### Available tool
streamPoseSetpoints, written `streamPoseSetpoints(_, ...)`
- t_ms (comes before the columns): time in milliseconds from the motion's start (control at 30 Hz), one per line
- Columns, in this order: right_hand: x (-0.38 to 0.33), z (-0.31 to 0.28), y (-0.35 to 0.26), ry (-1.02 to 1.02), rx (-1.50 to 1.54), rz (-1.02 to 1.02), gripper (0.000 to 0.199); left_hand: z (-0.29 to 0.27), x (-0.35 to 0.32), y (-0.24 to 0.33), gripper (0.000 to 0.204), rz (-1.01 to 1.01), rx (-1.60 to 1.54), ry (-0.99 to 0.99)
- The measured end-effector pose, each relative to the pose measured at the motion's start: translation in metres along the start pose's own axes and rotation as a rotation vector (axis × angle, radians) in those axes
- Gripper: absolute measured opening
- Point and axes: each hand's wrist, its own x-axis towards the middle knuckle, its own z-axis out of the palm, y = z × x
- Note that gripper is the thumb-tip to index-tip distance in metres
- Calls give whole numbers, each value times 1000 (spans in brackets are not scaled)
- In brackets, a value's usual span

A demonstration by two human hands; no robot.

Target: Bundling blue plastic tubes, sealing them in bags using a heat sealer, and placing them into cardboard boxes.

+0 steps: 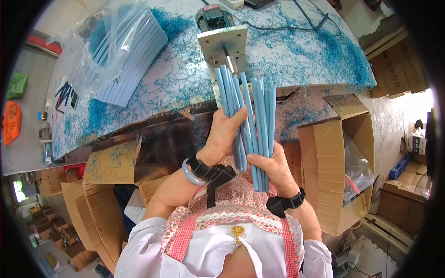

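Note:
My left hand (223, 133) is closed round a bunch of light blue plastic tubes (224, 88), its thumb lying across them. Lower and to the right, my right hand (273, 167) grips a second bunch of blue tubes (265, 116), thumb toward the left. Both bunches stand lengthwise in front of my apron, close together, and one tube leans between them. Just beyond their upper ends is a metal shaft (230, 59), which sticks out from a pale metal plate (235, 41) with a motor (214, 17) behind it.
Blue plastic shavings (338, 58) litter the white table (185, 62). At the left lies a big stack of blue tubes (139, 62), partly under a clear plastic bag (76, 69). Open cardboard boxes stand below the table edge, left (113, 162) and right (327, 171).

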Motion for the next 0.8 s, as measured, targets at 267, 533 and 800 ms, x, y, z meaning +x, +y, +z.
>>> streamPoseSetpoints(267,-19,0,6,-16,-27,39,28,-5,-26,-13,19,239,326,107)
streamPoseSetpoints(533,-11,-2,23,-4,-117,-107,37,-14,-24,7,23,52,194,68)
streamPoseSetpoints(800,-29,-1,13,-28,15,-3,38,-10,-29,3,32,-40,238,-63)
